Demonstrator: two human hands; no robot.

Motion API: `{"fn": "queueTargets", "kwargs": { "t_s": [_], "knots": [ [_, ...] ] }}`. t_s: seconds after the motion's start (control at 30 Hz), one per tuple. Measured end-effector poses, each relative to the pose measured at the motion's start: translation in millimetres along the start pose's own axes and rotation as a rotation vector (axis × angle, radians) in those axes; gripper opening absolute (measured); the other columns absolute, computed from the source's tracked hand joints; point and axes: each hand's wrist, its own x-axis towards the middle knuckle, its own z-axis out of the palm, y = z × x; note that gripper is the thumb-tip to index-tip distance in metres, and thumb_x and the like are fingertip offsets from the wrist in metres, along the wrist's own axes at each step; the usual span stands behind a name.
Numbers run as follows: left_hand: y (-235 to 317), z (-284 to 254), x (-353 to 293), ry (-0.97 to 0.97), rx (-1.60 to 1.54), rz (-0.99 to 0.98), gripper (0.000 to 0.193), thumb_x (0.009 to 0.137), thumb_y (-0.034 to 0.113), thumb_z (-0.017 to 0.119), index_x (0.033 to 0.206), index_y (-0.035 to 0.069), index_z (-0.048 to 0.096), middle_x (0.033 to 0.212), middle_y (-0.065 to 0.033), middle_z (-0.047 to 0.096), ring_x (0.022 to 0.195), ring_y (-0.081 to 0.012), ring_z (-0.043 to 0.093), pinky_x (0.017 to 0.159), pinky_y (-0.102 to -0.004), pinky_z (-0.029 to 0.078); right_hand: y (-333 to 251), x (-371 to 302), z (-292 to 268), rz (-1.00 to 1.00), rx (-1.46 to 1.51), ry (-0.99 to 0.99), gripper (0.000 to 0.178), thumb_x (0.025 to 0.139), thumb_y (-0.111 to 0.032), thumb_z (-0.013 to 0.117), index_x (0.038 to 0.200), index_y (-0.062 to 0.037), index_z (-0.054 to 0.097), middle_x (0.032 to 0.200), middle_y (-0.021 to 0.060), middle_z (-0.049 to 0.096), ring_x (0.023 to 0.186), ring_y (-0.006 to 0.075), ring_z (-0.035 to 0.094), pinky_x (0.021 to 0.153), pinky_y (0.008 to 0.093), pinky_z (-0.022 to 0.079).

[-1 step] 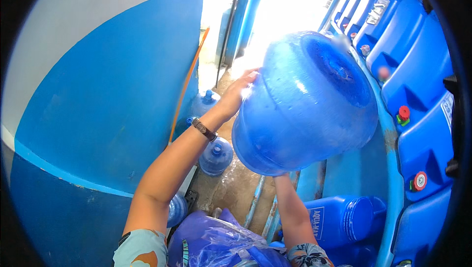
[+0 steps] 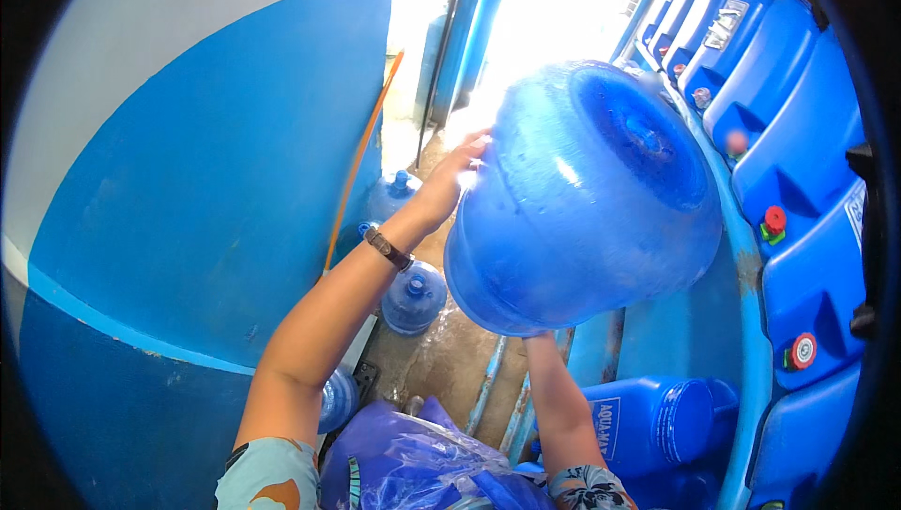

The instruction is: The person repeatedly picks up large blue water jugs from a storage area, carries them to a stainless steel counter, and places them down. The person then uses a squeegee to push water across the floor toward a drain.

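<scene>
A large translucent blue water jug (image 2: 582, 210) is held up in front of me, tilted so that its round base faces up and to the right. My left hand (image 2: 460, 167) presses against its left side, fingertips partly lost in glare. Below the jug my right hand (image 2: 537, 334) supports its underside; the fingers are hidden behind it. The jug's mouth is out of sight. A dark-strapped watch (image 2: 387, 247) circles my left wrist. On the floor left of the jug stand smaller clear blue round bottles (image 2: 414, 296).
Blue slim containers with red taps (image 2: 807, 313) line a rack with a light blue rail (image 2: 751, 322) on the right. Beneath lies another blue container (image 2: 648, 416). A blue-and-white wall (image 2: 206, 172) and orange hose (image 2: 361, 163) are left. Bright light fills the doorway (image 2: 563, 13).
</scene>
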Motion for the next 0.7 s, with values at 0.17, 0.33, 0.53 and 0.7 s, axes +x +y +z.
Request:
{"fn": "queueTargets", "kwargs": {
  "t_s": [0.17,0.33,0.53,0.7],
  "knots": [
    [-14,-36,-3,-0.035,-0.032,-0.043,0.061,0.1,0.049,0.03,0.147,0.011,0.038,0.143,-0.0099,0.045,0.134,-0.0226,0.038,0.105,-0.0424,0.036,16,-2,-2,0.067,0.034,0.056,0.038,0.096,-0.028,0.058,0.124,-0.0027,0.051,0.115,0.0111,0.058,0.102,0.0235,0.057,0.093,0.0368,0.047],
    [5,-43,-4,-0.079,-0.017,0.007,0.064,0.1,0.053,0.026,0.148,0.012,0.037,0.148,-0.0099,0.042,0.136,-0.0262,0.037,0.106,-0.0492,0.035,47,1,1,0.133,0.042,0.139,0.034,0.094,-0.027,0.06,0.118,-0.0031,0.053,0.11,0.0094,0.059,0.098,0.0219,0.058,0.09,0.0352,0.048],
    [43,-66,-19,-0.068,-0.135,0.04,0.078,0.09,0.064,0.044,0.149,0.014,0.036,0.146,-0.0176,0.041,0.131,-0.0306,0.041,0.104,-0.0515,0.036,88,0,-8,0.277,-0.041,0.28,0.031,0.093,-0.026,0.064,0.112,-0.0037,0.056,0.103,0.0074,0.061,0.093,0.0199,0.059,0.085,0.0332,0.05],
    [45,-144,-68,-0.007,0.064,-0.258,0.064,0.095,0.047,0.041,0.149,0.013,0.036,0.142,-0.0145,0.046,0.121,-0.0252,0.05,0.099,-0.0471,0.041,40,32,-64,0.282,-0.33,0.391,0.028,0.091,-0.025,0.066,0.107,-0.0041,0.058,0.098,0.0057,0.062,0.089,0.0183,0.061,0.081,0.0316,0.051]
  ]
}}
